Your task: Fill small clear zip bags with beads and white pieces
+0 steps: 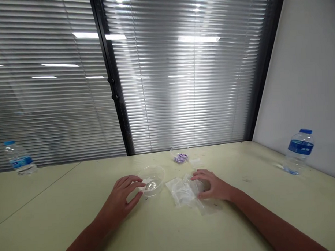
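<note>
My left hand [123, 196] rests on the pale table [77, 216], its fingers touching the side of a clear plastic bowl [152, 181] that looks empty. My right hand [210, 185] lies over a pile of small clear plastic bags [183, 192], with fingers curled on one of them. Behind these stands a second small clear bowl [180, 154] holding purple and white bits.
A water bottle with a blue cap [299, 152] stands at the right near the white wall. Another bottle [18, 158] stands at the far left. Closed blinds [182, 84] cover the window behind the table's back edge.
</note>
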